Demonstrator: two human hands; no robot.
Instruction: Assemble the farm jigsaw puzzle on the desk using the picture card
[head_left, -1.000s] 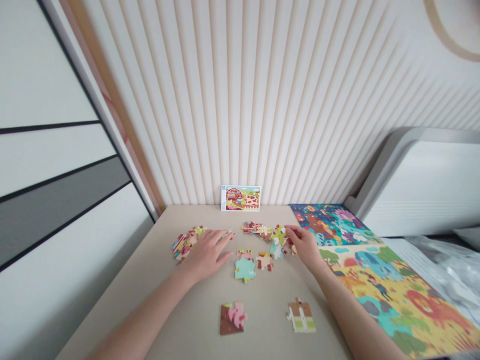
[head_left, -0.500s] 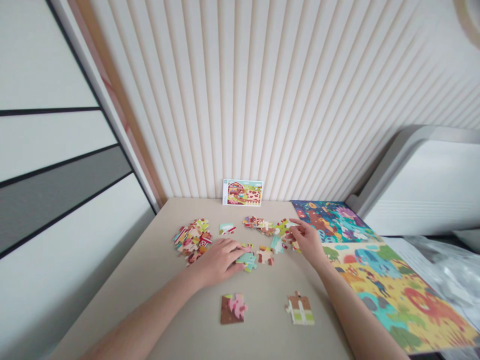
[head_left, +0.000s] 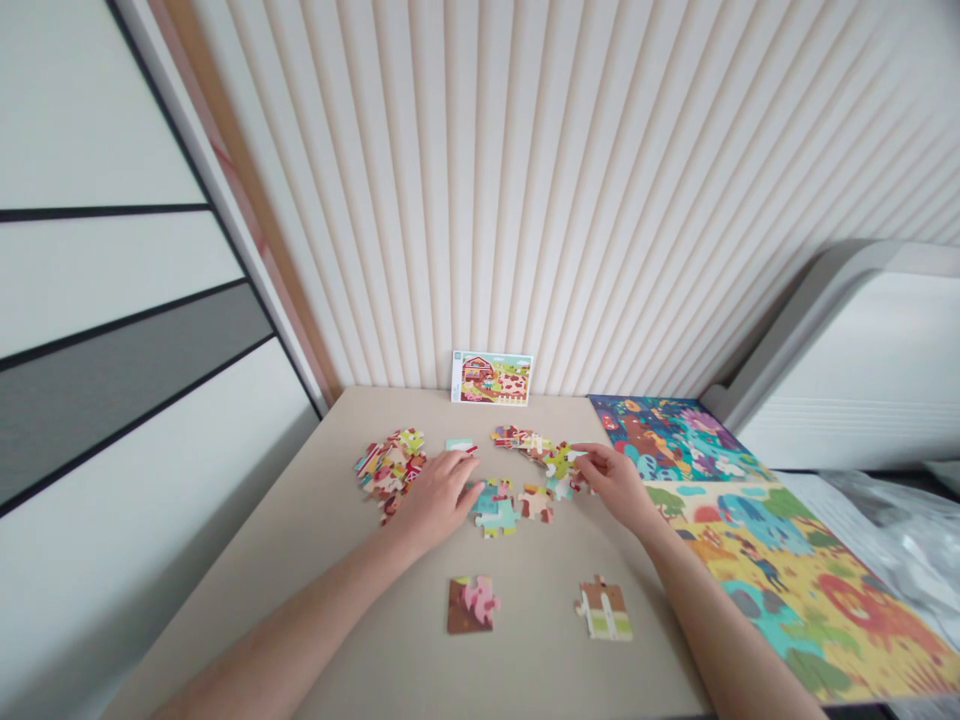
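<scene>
My left hand (head_left: 439,495) reaches over the right side of a heap of jigsaw puzzle pieces (head_left: 390,462), palm down with its fingers stretched out. Its fingertips are at a sky-and-red-roof puzzle piece (head_left: 459,445), partly covering it. Just right of the thumb lie light-blue puzzle pieces (head_left: 497,512) and a brown-and-cream piece (head_left: 535,502). My right hand (head_left: 611,482) is at the right end of a curved row of pieces, its fingers bent together beside a green piece (head_left: 559,460). What those fingers hold, if anything, is hidden.
A farm picture card (head_left: 492,380) leans against the ribbed wall at the back. Nearer me lie a pink-and-brown corner piece (head_left: 472,605) and a brown piece with a white fence (head_left: 605,610). Two finished puzzles, a dark one (head_left: 667,440) and a yellow animal one (head_left: 795,590), lie right.
My left hand has moved off the light-blue pieces, left and slightly away from me, uncovering them. My right hand has stayed over the right-hand pieces, its fingers shifting slightly. The view has shifted a little.
</scene>
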